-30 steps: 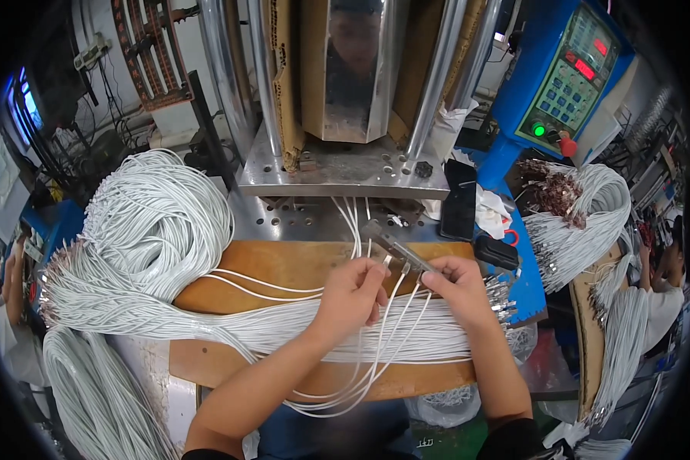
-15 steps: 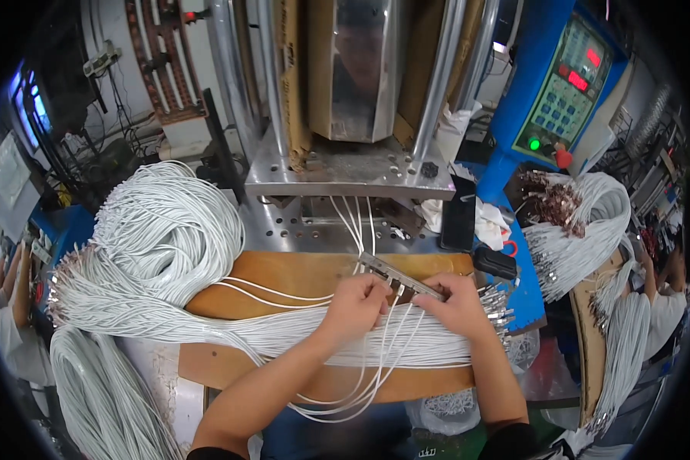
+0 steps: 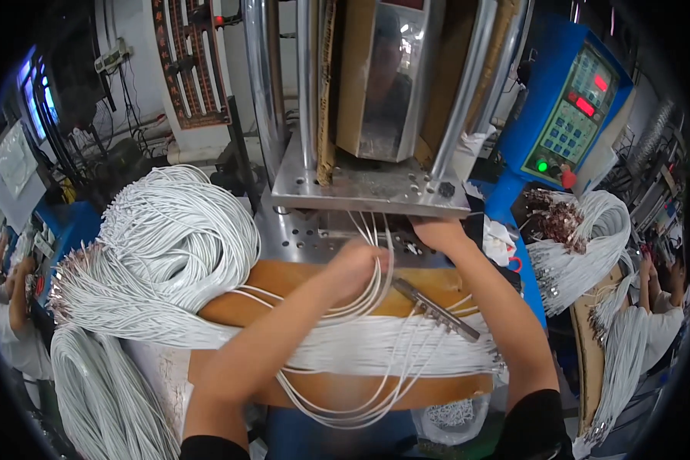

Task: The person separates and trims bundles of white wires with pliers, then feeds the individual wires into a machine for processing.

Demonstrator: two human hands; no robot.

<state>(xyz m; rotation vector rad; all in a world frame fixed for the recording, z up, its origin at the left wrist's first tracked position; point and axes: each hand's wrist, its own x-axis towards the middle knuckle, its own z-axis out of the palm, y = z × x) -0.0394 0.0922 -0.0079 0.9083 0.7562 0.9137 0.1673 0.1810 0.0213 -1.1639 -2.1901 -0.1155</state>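
Factory workshop, steel press machine (image 3: 368, 184), blue control panel (image 3: 571, 123), bundled white cables (image 3: 169, 238)

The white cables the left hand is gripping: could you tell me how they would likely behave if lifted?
The white cables are probably floppy: they sag in loops below the left hand. Individually they look thin and light. They could tangle, since many strands cross over the big bundle on the wooden board.

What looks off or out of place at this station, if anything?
Only small things. A long metal fixture bar lies askew across the white cable bundle, untouched. Several cable loops sag past the wooden board's front edge. The left hand grips cables; the right hand reaches under the press plate.
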